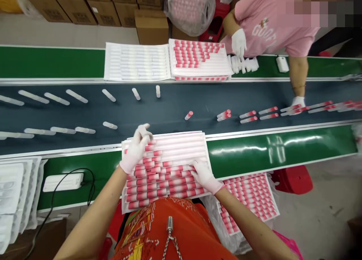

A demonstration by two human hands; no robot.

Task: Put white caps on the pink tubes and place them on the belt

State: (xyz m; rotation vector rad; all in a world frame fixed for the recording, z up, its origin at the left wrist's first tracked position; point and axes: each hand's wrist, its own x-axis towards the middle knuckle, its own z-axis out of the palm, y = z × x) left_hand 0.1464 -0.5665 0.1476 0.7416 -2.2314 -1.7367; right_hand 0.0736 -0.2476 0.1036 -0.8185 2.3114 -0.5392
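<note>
A white foam-like tray [183, 145] with long grooves lies in front of me, its near rows filled with pink-and-white tubes [144, 187]. My left hand [138, 145], in a white glove, is over the tray's far left corner. Its fingers are bent and apart, with no tube visible in them; a few tubes lie just beneath. My right hand [203, 175], gloved too, is at the tray's right side. Its fingers are closed at the end of a tube [182, 168] in one of the rows, and the fingertips are partly hidden.
A dark conveyor belt [169, 113] carries pink-ended tubes [248, 114] and white tubes [57, 98]. Across it, a co-worker's gloved hand [239, 43] is beside another part-filled tray [210, 67]. Stacked trays [19, 192] and a white power box [62, 182] with a cable are at left.
</note>
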